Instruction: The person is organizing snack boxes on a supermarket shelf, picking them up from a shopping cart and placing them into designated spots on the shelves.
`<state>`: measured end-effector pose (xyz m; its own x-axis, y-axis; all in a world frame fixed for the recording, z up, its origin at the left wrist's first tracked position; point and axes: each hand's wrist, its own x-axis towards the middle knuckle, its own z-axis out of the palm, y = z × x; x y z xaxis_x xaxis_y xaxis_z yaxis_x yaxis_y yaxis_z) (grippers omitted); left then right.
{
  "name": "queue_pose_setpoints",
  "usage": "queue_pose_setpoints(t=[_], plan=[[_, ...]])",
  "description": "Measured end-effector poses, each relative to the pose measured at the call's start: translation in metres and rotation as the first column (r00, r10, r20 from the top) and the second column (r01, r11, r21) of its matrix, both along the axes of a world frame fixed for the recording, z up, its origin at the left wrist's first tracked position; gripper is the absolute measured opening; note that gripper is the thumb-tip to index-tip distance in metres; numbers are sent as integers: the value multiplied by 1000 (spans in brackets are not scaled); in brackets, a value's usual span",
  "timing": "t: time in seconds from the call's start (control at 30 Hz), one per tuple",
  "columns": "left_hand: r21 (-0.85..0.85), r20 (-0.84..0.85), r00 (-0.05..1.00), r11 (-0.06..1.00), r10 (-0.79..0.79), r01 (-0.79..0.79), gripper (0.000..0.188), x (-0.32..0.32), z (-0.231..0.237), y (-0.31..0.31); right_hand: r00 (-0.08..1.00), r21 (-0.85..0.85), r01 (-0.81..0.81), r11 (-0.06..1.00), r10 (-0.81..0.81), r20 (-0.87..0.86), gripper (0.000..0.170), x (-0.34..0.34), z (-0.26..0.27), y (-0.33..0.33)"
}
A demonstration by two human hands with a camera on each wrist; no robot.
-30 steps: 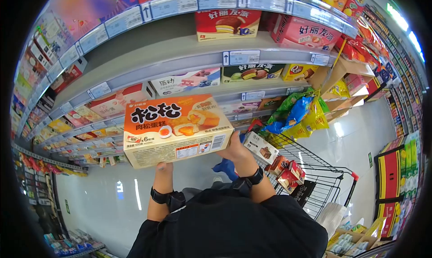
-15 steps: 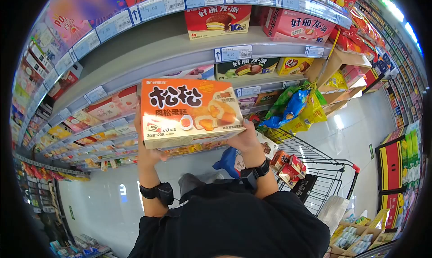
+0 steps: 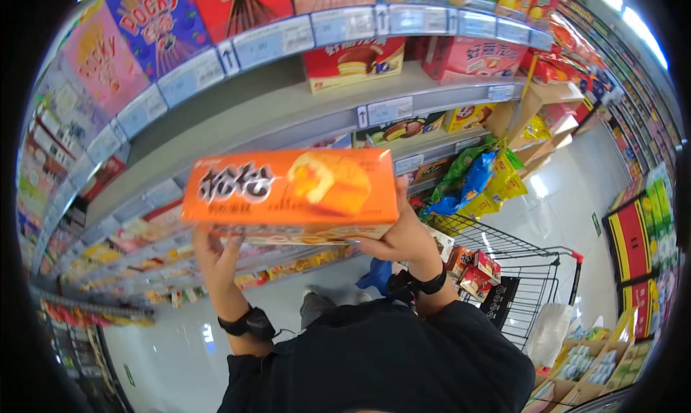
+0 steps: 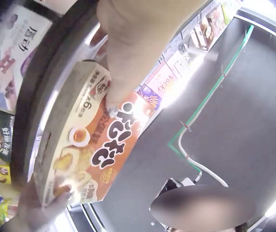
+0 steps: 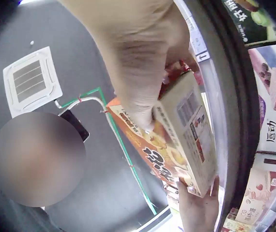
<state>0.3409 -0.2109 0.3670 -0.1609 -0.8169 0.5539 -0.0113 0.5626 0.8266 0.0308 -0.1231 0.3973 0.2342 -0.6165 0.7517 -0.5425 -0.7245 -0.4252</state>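
An orange and cream snack-cake box [image 3: 291, 190] is held up in front of the shelves, between both hands. My left hand [image 3: 216, 258] grips its left end, the thumb lying on the printed front in the left wrist view, where the box [image 4: 75, 145] appears tilted. My right hand [image 3: 399, 229] holds the opposite end, with its thumb on the front face beside pictured cakes. In the right wrist view, the cream side of the box [image 5: 196, 130] carries a barcode and small print. Fingers behind the box are partly hidden.
Store shelves [image 3: 273, 107] with price tags hold a red pie box [image 3: 356, 64], a pink box [image 3: 475, 56] and Pocky packs [image 3: 155, 24]. A wire shopping cart [image 3: 529, 298] with several boxes stands at right. Blue, green and yellow bags [image 3: 468, 186] hang by the shelf.
The cake box has turned in both hands: first its barcode side and front showed, then mostly its front, now its orange face. The head view has shifted, bringing more of the upper shelf into sight.
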Motion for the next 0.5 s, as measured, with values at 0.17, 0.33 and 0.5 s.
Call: queue_pose_setpoints(t=[0.17,0.33,0.5], plan=[[-190,83,974,963,209,-191,42,27,-8,-40,954,-220,298,929,-294,53,96,31,37,-29],[-415,64,933,860,354,-298,41,19,21,-67,946,-567,315,761,-303,119,87,36,35,-87],[-523,250,826,788,506,-324,56,24,17,-88,768,-105,-26,994,87,635,71,49,-32,-139]])
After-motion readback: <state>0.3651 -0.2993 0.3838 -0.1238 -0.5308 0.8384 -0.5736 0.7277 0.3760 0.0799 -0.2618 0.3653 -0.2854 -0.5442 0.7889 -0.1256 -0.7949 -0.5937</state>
